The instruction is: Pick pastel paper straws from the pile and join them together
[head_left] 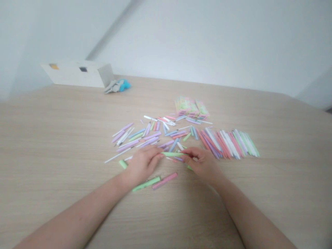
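Note:
A light green pen (172,154) lies level between my two hands, above the wooden table. My left hand (145,160) pinches its left end, and my right hand (201,162) pinches the right end. Close below them on the table are a green pen barrel (146,183) and a pink pen barrel (164,181), end to end. Part of another green piece (123,164) shows beside my left wrist. Beyond my hands spreads a loose heap of pastel pen parts, among them a purple barrel (128,145) and a thin white refill (117,155).
At the right, a row of pens (228,143) in pink, white, purple and green lies side by side. Stacked small packets (190,106) sit behind the heap. Toward the back left are a white box (77,76) and a crumpled grey and blue item (117,85). A wall borders the table (285,193).

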`<state>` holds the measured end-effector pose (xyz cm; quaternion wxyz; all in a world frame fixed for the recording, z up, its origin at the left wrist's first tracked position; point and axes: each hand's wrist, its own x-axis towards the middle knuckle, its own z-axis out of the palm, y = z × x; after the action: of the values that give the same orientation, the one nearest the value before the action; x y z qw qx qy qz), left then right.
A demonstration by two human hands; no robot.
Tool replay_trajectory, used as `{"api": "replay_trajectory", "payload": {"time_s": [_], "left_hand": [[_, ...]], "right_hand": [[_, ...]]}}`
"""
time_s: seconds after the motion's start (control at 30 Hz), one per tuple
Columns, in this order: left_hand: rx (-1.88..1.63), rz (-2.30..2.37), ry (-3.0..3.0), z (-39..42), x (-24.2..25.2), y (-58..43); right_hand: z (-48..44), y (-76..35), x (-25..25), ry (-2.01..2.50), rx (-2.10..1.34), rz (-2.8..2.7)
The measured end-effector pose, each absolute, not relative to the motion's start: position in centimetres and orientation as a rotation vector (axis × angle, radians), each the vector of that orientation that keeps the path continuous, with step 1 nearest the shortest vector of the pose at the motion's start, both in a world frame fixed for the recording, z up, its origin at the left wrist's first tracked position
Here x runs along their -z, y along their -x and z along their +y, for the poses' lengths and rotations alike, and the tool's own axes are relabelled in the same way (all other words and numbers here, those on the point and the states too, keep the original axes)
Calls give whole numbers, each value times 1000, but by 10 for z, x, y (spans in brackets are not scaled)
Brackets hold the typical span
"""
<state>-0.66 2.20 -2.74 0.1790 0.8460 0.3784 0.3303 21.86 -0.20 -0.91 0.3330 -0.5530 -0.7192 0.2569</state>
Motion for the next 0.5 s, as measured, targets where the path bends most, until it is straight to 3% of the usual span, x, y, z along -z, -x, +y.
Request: {"api": "replay_trajectory", "payload": {"time_s": [0.27,0.5], "left_hand": [[-925,1115,-2385,22,27,6],[-881,1187,-2315,25,27,6]], "right_hand": [[0,-219,5,1418,-798,-1859],[2,-224,10,1422,-439,-1990]]}}
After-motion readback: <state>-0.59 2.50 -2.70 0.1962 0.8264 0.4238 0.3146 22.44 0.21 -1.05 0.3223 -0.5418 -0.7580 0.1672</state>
